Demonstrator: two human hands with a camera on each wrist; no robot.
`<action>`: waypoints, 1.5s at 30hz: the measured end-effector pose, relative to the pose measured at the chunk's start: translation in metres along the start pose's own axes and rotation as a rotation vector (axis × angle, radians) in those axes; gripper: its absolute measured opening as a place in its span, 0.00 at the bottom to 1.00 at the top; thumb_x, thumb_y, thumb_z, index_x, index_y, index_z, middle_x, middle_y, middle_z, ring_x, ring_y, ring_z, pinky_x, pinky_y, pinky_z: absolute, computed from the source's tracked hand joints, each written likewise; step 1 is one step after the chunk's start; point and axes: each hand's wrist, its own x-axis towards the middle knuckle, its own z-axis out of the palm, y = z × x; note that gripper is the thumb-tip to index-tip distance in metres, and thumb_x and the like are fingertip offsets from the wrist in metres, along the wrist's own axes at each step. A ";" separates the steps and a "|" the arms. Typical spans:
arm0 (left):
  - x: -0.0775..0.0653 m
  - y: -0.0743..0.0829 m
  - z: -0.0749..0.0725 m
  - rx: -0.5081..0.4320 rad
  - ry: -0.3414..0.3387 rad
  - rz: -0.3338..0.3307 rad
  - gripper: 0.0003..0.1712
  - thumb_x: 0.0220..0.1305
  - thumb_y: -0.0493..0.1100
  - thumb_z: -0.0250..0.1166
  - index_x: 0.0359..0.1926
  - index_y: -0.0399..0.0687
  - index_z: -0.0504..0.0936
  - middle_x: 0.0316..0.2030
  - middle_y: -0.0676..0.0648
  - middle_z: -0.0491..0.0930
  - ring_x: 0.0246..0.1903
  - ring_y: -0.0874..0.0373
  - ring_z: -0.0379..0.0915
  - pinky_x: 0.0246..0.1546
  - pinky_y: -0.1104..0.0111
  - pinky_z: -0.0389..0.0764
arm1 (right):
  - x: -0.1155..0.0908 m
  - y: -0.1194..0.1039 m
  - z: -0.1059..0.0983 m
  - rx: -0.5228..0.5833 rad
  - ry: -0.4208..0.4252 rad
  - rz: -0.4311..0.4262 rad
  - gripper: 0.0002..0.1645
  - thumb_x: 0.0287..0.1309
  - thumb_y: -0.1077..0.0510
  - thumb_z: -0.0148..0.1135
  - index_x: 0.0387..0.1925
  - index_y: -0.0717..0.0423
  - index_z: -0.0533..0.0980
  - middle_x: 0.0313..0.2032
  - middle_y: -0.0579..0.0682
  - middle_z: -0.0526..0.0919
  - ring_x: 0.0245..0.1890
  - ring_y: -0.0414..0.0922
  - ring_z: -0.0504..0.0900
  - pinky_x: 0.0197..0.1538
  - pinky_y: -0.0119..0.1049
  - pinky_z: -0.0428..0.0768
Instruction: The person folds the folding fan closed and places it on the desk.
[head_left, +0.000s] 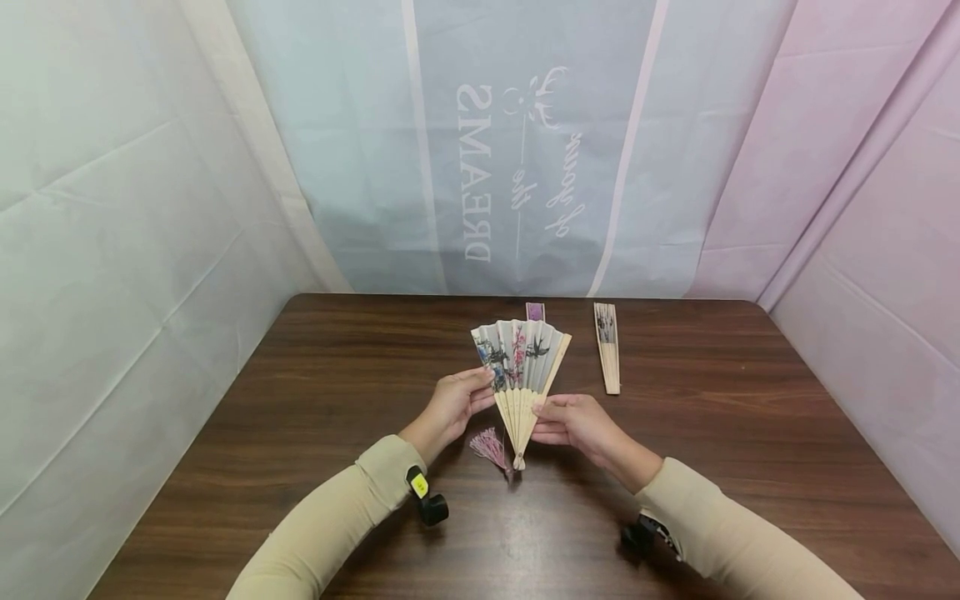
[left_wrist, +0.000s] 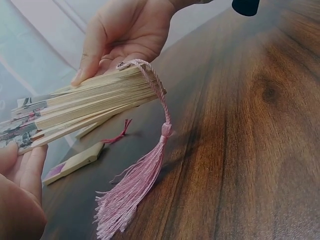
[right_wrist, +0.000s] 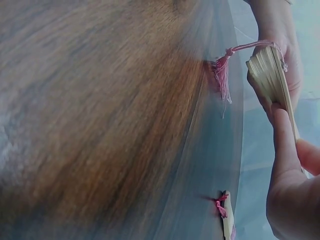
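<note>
A partly spread folding fan [head_left: 517, 383], with pale wooden ribs and a grey-white leaf painted with flowers and dark birds, is held up over the table. My left hand [head_left: 454, 404] grips its left edge between thumb and fingers, around where the leaf meets the ribs. The right hand [head_left: 573, 425] pinches the right outer rib lower down. From the pivot end, which points toward me, a pink tassel [left_wrist: 132, 185] hangs on a braided cord. In the left wrist view the ribs lie closely stacked, with a hand on either side.
Behind the held fan lies a folded fan [head_left: 535, 312] with a purple leaf, mostly hidden in the head view; the left wrist view shows its red cord [left_wrist: 120, 132]. Another folded fan [head_left: 608, 350] lies to its right. Fabric walls [head_left: 525, 208] border the dark wooden table [head_left: 360, 350].
</note>
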 end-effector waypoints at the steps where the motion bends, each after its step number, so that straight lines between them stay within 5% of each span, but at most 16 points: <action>1: 0.000 0.000 0.000 0.002 0.001 -0.002 0.21 0.69 0.29 0.56 0.61 0.22 0.71 0.27 0.56 0.85 0.27 0.66 0.82 0.35 0.73 0.89 | 0.000 0.000 0.000 -0.002 0.001 0.001 0.07 0.69 0.67 0.53 0.36 0.63 0.78 0.28 0.48 0.88 0.31 0.40 0.89 0.45 0.37 0.90; 22: -0.002 -0.002 0.001 0.008 -0.021 -0.024 0.21 0.69 0.29 0.56 0.61 0.22 0.70 0.25 0.55 0.84 0.26 0.65 0.82 0.33 0.74 0.89 | 0.000 0.001 0.002 -0.024 0.000 0.018 0.07 0.66 0.67 0.57 0.41 0.68 0.79 0.32 0.53 0.90 0.31 0.42 0.89 0.46 0.39 0.89; 45: -0.002 -0.010 0.002 -0.003 -0.062 -0.011 0.22 0.71 0.32 0.58 0.62 0.23 0.70 0.37 0.48 0.88 0.38 0.62 0.85 0.51 0.66 0.87 | 0.002 0.005 0.004 -0.033 0.007 0.029 0.10 0.67 0.66 0.57 0.44 0.72 0.78 0.31 0.52 0.90 0.31 0.42 0.89 0.46 0.39 0.90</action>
